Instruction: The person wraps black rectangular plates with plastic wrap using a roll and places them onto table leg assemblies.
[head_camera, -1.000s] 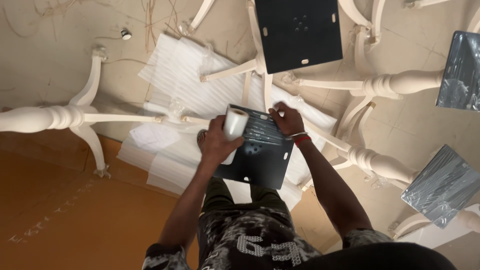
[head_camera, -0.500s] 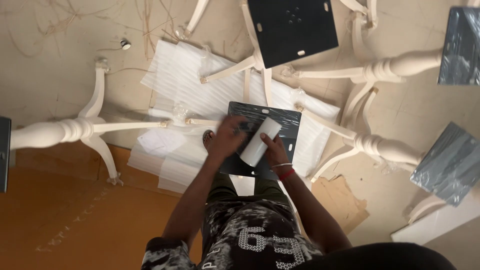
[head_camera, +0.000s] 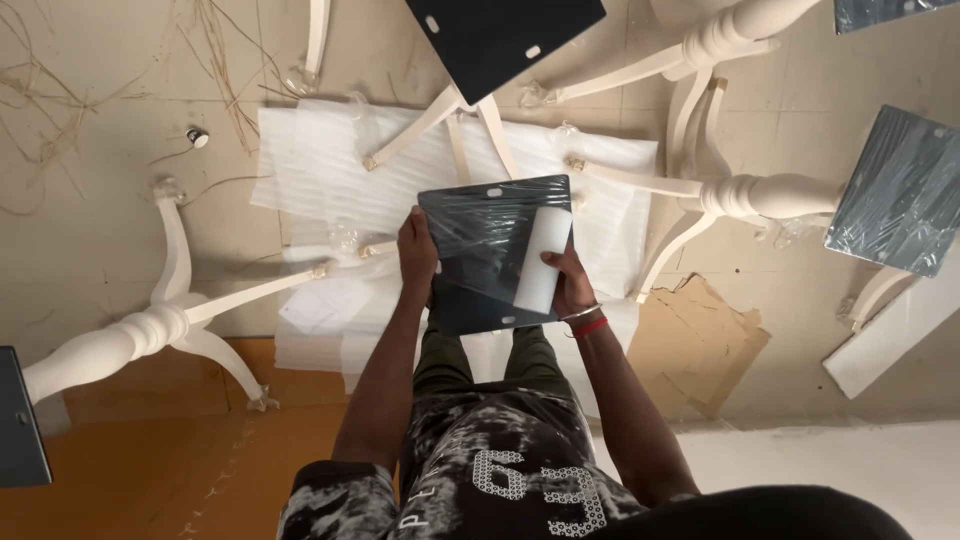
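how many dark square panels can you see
5, some cropped: one held in both hands, one at top centre, one at the right, a corner at top right, one at the left edge.

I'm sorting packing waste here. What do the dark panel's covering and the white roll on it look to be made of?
The dark panel seems wrapped in clear plastic film: glossy, wrinkled highlights. The white roll, held by the right hand, looks like matte plastic or foam; hard to tell. The left hand grips the panel's edge.
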